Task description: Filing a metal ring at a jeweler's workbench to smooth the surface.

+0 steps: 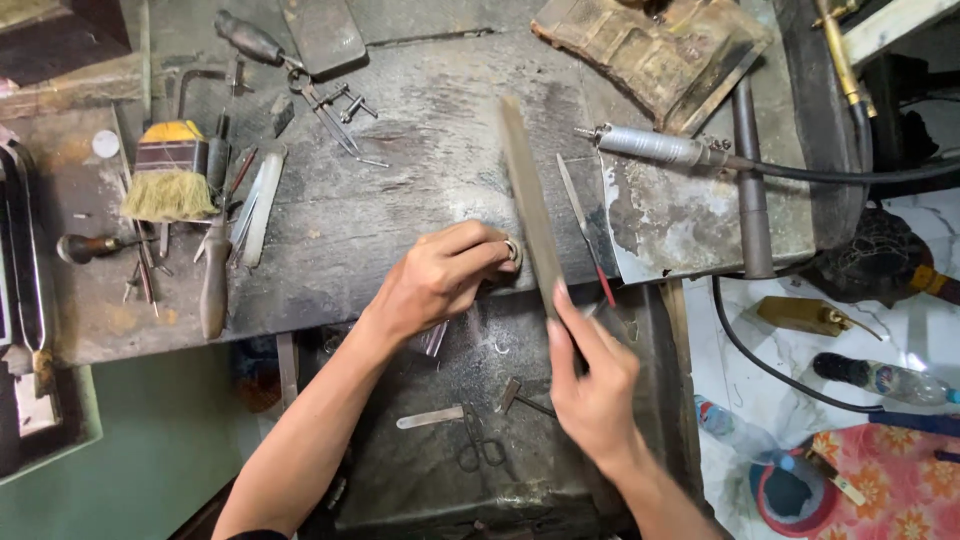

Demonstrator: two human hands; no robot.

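My left hand (440,275) pinches a small metal ring (513,250) against the front edge of the dark workbench (400,190). My right hand (595,385) grips the near end of a long flat file (530,205). The file slants away from me across the bench, and its side lies right beside the ring. Both forearms reach in from the bottom of the view.
A thin red-handled needle file (585,228) lies right of the big file. A rotary handpiece with a black cable (655,146) rests at the back right. Brush (168,175), dividers (330,105) and hand tools lie at left. Small scissors (478,445) sit in the lower tray. Bottles (880,378) lie on the floor.
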